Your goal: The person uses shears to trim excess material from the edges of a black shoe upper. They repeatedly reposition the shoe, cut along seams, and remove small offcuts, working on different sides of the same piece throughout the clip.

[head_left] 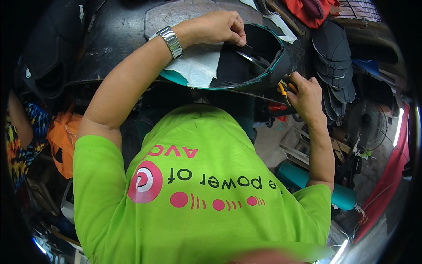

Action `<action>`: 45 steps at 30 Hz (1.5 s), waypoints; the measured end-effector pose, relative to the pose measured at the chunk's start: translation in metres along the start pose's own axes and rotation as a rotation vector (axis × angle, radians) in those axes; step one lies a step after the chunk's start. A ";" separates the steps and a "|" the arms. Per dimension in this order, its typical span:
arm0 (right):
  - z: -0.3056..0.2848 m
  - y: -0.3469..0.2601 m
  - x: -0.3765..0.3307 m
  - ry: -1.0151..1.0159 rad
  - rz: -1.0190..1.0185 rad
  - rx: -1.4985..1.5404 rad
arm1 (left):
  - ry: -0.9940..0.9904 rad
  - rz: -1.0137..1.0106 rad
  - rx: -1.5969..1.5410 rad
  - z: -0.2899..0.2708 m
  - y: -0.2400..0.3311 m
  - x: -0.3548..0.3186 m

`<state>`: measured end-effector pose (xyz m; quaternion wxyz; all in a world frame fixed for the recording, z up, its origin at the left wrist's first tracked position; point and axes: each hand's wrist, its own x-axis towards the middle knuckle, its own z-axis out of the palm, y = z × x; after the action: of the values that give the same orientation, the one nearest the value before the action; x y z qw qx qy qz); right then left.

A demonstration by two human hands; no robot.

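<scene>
On the dark worktop in front of me lies a black curved fabric piece (281, 59) with teal edging, its wall standing up in a loop. White backing material (198, 66) covers its left part. My left hand (222, 28), with a metal watch on the wrist, reaches over it, closed in a pinch on the black material inside the loop. My right hand (305, 94) is closed round the yellow-and-black handles of a pair of scissors (288, 88), just right of the piece. A shiny metal blade (252, 58) shows inside the loop; the black wall hides any join to the handles.
Stacked black curved panels (334, 61) hang over the right side of the worktop (118, 42). Red cloth (312, 11) lies at the back right. A fan (367, 125) and a teal roll (316, 185) are to the right. An orange bag (65, 141) and another person's arm (21, 112) are at left.
</scene>
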<state>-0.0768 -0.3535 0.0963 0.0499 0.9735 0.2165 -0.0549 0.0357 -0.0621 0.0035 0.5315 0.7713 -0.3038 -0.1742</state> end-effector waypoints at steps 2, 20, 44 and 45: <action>0.000 -0.004 -0.003 0.055 0.037 0.052 | 0.001 0.028 0.012 -0.002 -0.001 0.000; 0.004 -0.022 -0.008 -0.004 0.183 0.169 | 0.004 -0.009 0.034 -0.001 0.002 -0.001; 0.010 -0.011 0.007 -0.102 0.201 0.446 | 0.074 0.048 0.144 0.002 0.002 -0.008; 0.010 -0.009 0.008 -0.128 0.218 0.452 | 0.081 0.056 0.155 0.002 0.002 -0.008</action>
<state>-0.0746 -0.3433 0.0843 -0.1495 0.9720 0.0888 -0.1578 0.0283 -0.0592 0.0039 0.4867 0.8077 -0.3162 -0.1037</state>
